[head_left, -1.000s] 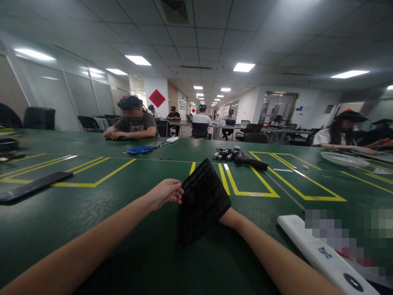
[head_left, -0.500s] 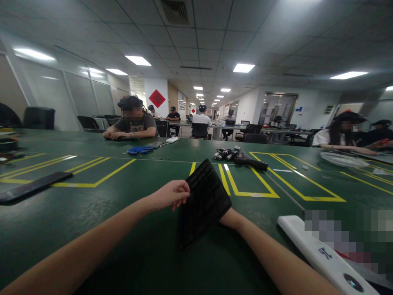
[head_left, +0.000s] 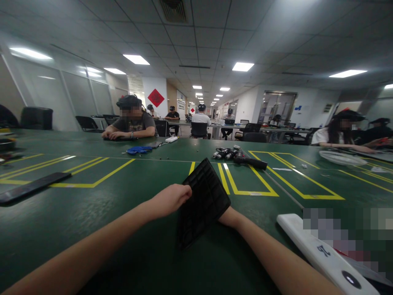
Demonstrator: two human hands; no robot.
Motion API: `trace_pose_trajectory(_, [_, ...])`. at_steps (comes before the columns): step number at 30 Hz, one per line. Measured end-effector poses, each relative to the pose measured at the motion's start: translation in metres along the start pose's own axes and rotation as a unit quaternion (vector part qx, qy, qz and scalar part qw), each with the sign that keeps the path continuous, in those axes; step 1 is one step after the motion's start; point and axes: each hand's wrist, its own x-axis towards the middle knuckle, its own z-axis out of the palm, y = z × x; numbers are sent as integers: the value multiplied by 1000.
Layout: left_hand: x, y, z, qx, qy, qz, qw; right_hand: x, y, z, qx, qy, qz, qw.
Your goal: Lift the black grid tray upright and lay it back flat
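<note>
A flat black case [head_left: 204,200] with a quilted grid pattern is tilted up in front of me, above the green table. My right hand [head_left: 227,216] holds it from behind at its right side, and the case hides most of those fingers. At the upper left edge is my left hand [head_left: 175,197], its fingers curled closed and its fingertips overlapping the quilted face. Whether anything is pinched between them does not show.
The green table [head_left: 147,254] bears yellow tape outlines. A white device marked 26 [head_left: 310,235] lies near right, a dark bar [head_left: 33,188] at left. Farther off are blue gloves [head_left: 138,150] and a bundle of black cables [head_left: 227,153]. Co-workers sit around.
My left hand has turned and its fingers have curled closer together at the case's upper left edge. The case and my right hand have barely moved.
</note>
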Motion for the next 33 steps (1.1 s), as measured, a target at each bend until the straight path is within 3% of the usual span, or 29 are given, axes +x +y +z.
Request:
trace_pose_trajectory(3, [-3,5,-1,90,1,36,995,-1,3,1,-7,5,3,1000])
trace_pose_trajectory(11, [-2,-8,6,40,29,29,998,-2,4,3,-11,11,6,1000])
trace_pose_trajectory(17, [-5,4,5,158,-3,86,984,-2,1,0,-2,9,12,1000])
trace_pose_trajectory(19, [-5,6,5,146,2,89,985,-2,-2,-1,1,7,12,1000])
trace_pose_trajectory(23, [-1,-2,8,-41,24,5,999,0,-7,-1,4,-5,9,1000])
trace_pose_trajectory(26, [5,-12,16,-167,-5,-90,982,1,-10,-2,-1,-9,6,1000])
trace_pose_trajectory(33, [8,-8,24,-60,59,-89,992,1,-9,-3,-17,6,12,1000])
